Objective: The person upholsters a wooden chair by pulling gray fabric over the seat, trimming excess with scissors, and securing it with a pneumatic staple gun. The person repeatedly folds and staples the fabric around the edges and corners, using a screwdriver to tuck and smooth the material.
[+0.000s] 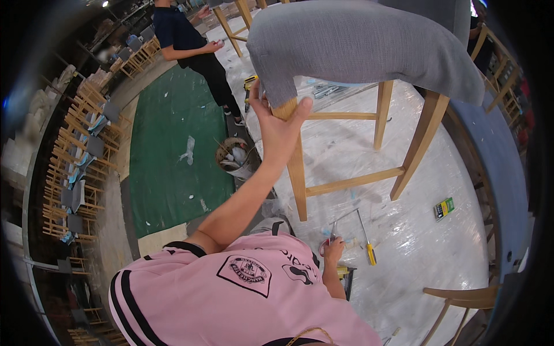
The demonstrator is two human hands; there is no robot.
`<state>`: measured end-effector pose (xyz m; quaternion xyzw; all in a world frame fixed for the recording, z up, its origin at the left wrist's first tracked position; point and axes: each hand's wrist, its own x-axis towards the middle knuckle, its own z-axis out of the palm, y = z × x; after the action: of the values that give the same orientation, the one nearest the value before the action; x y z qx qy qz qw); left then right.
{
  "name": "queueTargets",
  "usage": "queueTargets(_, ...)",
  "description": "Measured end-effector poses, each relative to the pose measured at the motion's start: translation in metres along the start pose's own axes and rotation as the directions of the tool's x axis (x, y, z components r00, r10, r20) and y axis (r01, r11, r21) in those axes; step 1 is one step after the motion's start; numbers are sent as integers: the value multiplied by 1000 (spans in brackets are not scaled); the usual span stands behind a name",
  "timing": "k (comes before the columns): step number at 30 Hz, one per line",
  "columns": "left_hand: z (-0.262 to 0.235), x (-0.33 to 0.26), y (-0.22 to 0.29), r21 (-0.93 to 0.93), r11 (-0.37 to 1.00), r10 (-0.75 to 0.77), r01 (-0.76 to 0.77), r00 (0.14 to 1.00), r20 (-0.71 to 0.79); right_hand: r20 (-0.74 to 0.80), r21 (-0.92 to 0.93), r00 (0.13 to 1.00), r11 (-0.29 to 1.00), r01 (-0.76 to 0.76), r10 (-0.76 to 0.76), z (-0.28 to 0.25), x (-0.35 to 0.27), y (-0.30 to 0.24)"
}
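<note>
A chair with grey fabric upholstery [358,43] and light wooden legs stands on the table [369,225], which is wrapped in clear plastic. My left hand [278,130] is wrapped round the top of its near left leg [296,173], just below the fabric's edge. Lower down, close to my body, my right hand [333,251] is closed on a pair of scissors [324,246] with reddish handles; its fingers show only partly. Right of that hand lies a screwdriver [371,254] with a yellow handle. A yellow and black tool [346,275] is partly hidden by my right forearm.
A small green box [444,209] lies on the table's right side. Left of the table stand a waste bin [235,157] and another person [193,49] by a green mat [173,155]. Rows of wooden chairs [81,167] line the far left. A curved wooden piece [464,297] juts in at lower right.
</note>
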<state>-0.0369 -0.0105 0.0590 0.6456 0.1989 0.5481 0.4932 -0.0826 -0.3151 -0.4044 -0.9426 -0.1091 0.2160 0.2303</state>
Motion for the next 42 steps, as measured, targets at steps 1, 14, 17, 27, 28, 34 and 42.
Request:
queueTargets(1, 4, 2, 4, 33, 999, -31, 32, 999, -36, -31, 50, 1000, 999, 4, -2, 2, -1, 2)
queueTargets(14, -7, -27, -9, 55, 954, 295, -293, 955, -31, 38, 997, 952, 69, -18, -305, -237, -9, 26)
queueTargets(17, -7, -29, 7, -176, 968, 171, -177, 984, -46, -9, 869, 876, 429, 245, -482, -368, -1, -65)
queueTargets(27, -7, -23, 12, -170, 985, -14, -5, 994, -111, 225, 16, 510, 527, 850, -830, -549, 28, -296)
queueTargets(28, -4, -22, 13, -153, 987, -66, 49, 992, -104, 221, -29, 472, 478, 878, -854, -550, 25, -305)
queueTargets(34, -6, -21, -3, -442, 896, -22, -36, 992, -127, 343, -228, 406, 345, 911, -847, -552, 17, -357)
queueTargets(42, -6, -27, -3, -296, 953, 16, -57, 990, -139, 430, -215, 413, 353, 911, -803, -560, 23, -394)
